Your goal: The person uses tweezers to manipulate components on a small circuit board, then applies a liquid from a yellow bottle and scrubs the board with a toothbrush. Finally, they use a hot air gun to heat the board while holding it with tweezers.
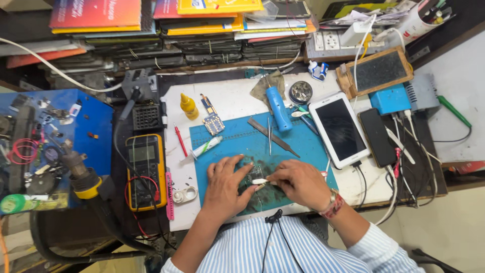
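Observation:
My left hand [225, 187] lies flat on the blue work mat [227, 139], its fingertips pressing a small dark circuit board [254, 172] onto the mat. My right hand [298, 182] pinches a small white stick-like piece [259, 181] and holds its tip against the board's near edge. The two hands almost touch over the board. Most of the board is hidden under my fingers. Dark smudges stain the mat around it.
On the mat lie tweezers [270, 136], a metal blade [273, 137], a white tube [206, 147], a blue tool [279, 108] and another small board [213, 123]. A yellow multimeter [145, 169] sits left. A white tablet [339, 129] and black phone [376, 136] lie right. Cables hang over the near edge.

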